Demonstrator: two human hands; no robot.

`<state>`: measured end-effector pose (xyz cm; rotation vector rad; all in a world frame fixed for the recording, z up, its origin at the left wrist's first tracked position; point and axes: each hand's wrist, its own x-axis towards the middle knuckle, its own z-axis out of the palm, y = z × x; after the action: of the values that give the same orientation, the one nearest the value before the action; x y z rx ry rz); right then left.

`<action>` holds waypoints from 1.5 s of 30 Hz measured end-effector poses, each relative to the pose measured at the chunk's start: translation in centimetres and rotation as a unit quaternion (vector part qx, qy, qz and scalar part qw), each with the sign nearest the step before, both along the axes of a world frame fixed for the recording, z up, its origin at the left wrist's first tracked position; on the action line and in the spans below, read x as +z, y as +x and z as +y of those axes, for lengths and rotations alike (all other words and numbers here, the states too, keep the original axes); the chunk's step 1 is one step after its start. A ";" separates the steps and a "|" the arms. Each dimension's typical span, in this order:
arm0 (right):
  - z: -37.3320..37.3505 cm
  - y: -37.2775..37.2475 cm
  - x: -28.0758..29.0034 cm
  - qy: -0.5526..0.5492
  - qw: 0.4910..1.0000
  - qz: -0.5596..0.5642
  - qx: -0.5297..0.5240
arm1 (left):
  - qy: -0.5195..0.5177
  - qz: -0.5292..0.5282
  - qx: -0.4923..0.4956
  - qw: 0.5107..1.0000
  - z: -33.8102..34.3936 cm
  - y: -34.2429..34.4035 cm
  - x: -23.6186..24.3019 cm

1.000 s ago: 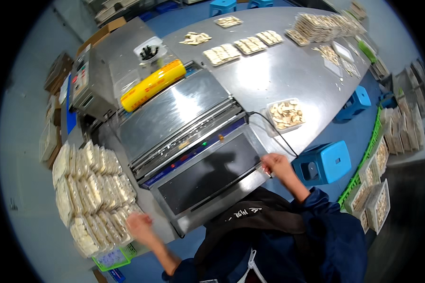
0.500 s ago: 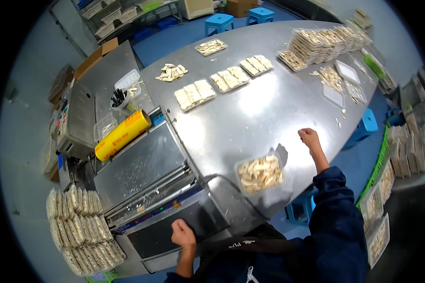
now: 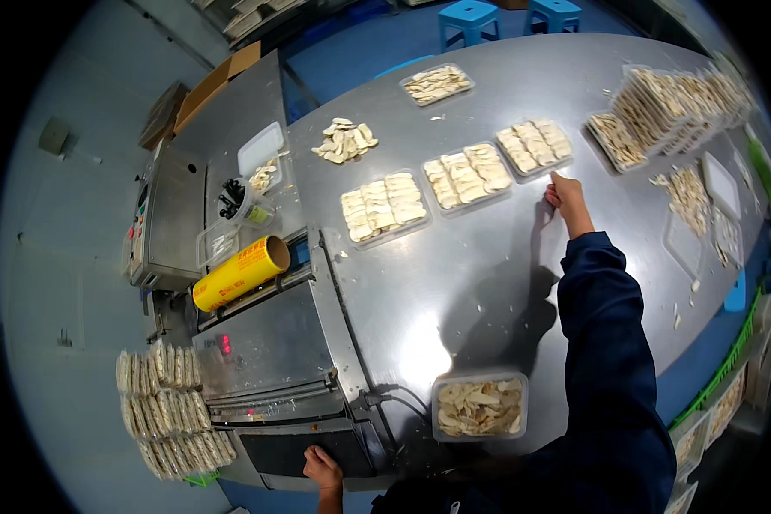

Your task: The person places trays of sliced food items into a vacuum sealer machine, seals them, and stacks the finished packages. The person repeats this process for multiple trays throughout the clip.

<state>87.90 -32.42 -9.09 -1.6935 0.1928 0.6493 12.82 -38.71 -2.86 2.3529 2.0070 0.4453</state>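
Note:
My right hand [image 3: 567, 204] reaches far over the steel table, its fingers curled and the fingertips at the near edge of a clear tray [image 3: 534, 147] of pale slices laid in rows. Whether they grip the rim I cannot tell. To the left of that tray stand two more like it, a middle tray [image 3: 468, 177] and a left tray [image 3: 385, 207]. My left hand [image 3: 322, 468] is closed in a loose fist over the black pad [image 3: 295, 452] of the wrapping machine, with nothing visible in it. Close to my body sits a clear tub [image 3: 480, 406] of loose slices.
A yellow film roll [image 3: 242, 272] lies on the wrapping machine. Wrapped packs [image 3: 170, 411] are stacked at the left. A slice pile [image 3: 344, 140] and another filled tray [image 3: 437, 84] lie toward the back. Stacked trays [image 3: 672, 107] stand at the far right, blue stools [image 3: 469, 21] beyond the table.
My right hand has moved forward to the far-right tray of the row. My left hand stays in a fist by the black pad. The whole view has shifted.

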 end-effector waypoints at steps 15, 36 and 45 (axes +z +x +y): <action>1.9 2.2 -1.4 -0.031 0.987 -0.073 -0.142 | -0.024 0.002 0.009 1.000 -0.2 -1.1 -0.6; -16.7 -34.9 18.0 0.128 0.989 -0.062 0.034 | -0.122 -0.204 -0.027 0.971 0.4 -1.1 1.5; -9.1 -61.9 19.4 0.174 0.982 0.002 0.071 | -0.451 -0.592 -0.187 0.642 8.7 -3.4 9.0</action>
<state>26.03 -41.56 10.29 -1.3770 -0.0397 0.7449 9.43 -30.02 6.19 1.1244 0.7223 0.5360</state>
